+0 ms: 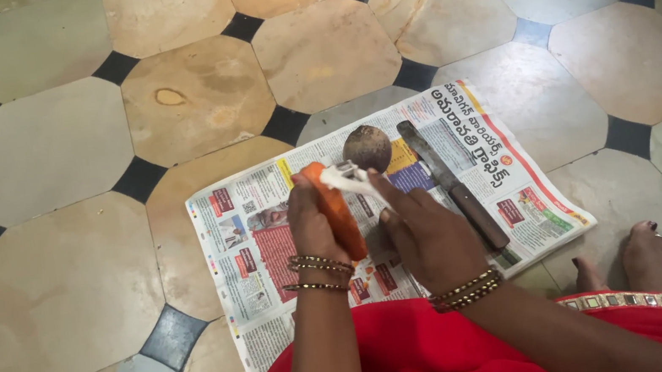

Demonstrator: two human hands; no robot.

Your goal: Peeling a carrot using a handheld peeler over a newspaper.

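Note:
My left hand [312,222] grips an orange carrot [338,211], held upright and slightly tilted over a spread newspaper [254,247]. My right hand [427,233] holds a white peeler [347,177] with its head against the top of the carrot. Both wrists wear gold and dark bangles. A round brown vegetable [367,148] lies on the paper just beyond the carrot. A long knife [452,183] with a dark handle lies on the paper to the right of my right hand.
The newspaper lies on a floor of beige octagonal tiles with small black squares [138,179]. My red garment [422,357] covers my lap at the bottom. My bare foot [649,255] rests right of the paper.

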